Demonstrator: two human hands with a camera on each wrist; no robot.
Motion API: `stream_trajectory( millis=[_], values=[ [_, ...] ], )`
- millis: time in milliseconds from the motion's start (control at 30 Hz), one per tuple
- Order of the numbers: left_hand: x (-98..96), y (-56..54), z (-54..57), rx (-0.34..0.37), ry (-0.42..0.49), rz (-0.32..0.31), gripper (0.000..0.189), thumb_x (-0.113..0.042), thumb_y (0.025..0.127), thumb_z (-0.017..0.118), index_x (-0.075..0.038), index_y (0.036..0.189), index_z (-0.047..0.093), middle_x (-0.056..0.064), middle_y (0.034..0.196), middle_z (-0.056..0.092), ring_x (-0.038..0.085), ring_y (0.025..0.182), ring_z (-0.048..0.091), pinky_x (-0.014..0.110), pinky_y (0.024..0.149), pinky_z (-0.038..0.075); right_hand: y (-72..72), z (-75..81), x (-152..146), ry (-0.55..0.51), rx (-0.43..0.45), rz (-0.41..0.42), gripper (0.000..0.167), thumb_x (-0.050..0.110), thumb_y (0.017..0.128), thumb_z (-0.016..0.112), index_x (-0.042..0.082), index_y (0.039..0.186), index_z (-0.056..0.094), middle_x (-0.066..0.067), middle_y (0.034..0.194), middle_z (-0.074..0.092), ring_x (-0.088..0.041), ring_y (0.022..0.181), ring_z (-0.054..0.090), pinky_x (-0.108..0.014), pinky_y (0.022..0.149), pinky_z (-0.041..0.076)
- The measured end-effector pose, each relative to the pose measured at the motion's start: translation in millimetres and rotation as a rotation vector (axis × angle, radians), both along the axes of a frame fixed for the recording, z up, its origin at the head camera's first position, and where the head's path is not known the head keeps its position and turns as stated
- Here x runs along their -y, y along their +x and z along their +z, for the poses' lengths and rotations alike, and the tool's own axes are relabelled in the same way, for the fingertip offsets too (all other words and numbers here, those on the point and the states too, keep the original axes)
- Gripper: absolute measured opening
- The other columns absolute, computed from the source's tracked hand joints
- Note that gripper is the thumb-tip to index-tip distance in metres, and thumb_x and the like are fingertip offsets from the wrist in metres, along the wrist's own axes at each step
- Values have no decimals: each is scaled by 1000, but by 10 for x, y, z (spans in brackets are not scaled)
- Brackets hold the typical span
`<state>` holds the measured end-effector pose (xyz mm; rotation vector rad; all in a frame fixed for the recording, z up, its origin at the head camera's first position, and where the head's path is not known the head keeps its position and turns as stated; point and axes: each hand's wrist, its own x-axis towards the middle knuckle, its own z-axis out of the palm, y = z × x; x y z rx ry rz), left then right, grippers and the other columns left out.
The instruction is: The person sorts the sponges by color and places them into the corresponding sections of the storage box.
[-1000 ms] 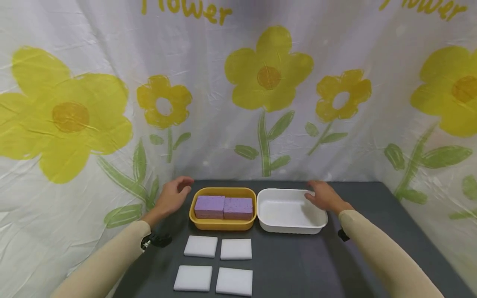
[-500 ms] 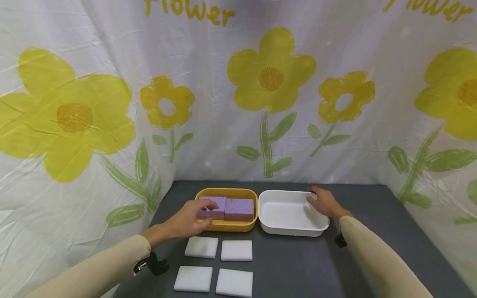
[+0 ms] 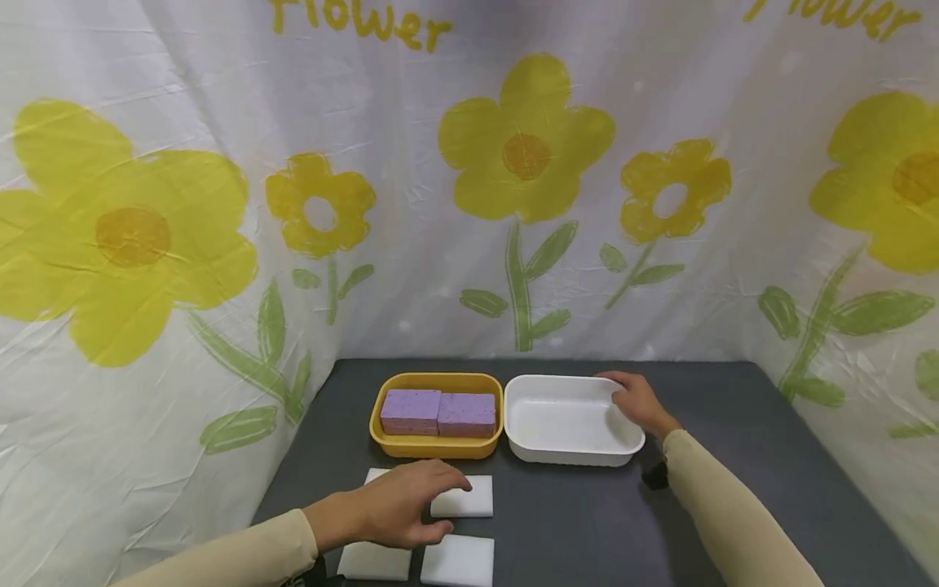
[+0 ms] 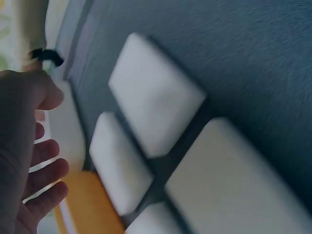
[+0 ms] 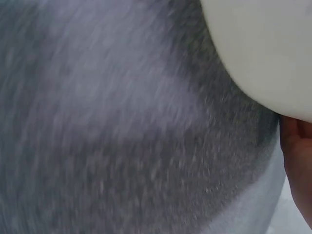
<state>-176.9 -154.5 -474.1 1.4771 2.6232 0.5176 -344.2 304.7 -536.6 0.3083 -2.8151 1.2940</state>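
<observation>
In the head view my left hand (image 3: 399,503) hovers over several white sponge pads, fingers spread loosely and holding nothing. One pad (image 3: 469,501) shows beyond its fingers, another (image 3: 458,561) lies nearer, and a third (image 3: 376,562) sits partly under the wrist; the far left pad is mostly hidden. The left wrist view also has the hand (image 4: 34,151) apart from the pads (image 4: 156,92). My right hand (image 3: 641,402) grips the right end of a white tray (image 3: 575,456), thumb over the rim; in the right wrist view the hand (image 5: 298,156) touches the tray's side (image 5: 273,53).
A yellow tray (image 3: 436,447) stands against the white tray's left side. Two purple sponge blocks (image 3: 411,410) lie in it. Dark cloth covers the table (image 3: 572,522). A flower-printed curtain (image 3: 411,293) hangs behind and at both sides.
My left hand has come from beside the yellow tray, across its front, to above the white pads. My right hand has closed its hold on the white tray's right rim.
</observation>
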Motion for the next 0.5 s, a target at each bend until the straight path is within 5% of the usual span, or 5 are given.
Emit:
stream_trajectory(
  millis=[267,500],
  values=[
    [-90,167,-298,-44,-40,-34,48,-43,101,76,-14,139,69,-5,131,73,6,121,67,29,100,59,-16,4,16,-140,121,0,56,-9,94,42,-5,145,66,-28,135,72,-34,112,70,-34,86,53],
    [-79,212,-413,-36,-62,-42,48,-47,98,78,-14,132,72,-6,122,72,2,112,66,23,95,57,-19,-19,10,-147,149,-39,55,-6,96,42,-6,147,63,-30,139,70,-39,119,69,-39,93,53]
  ],
)
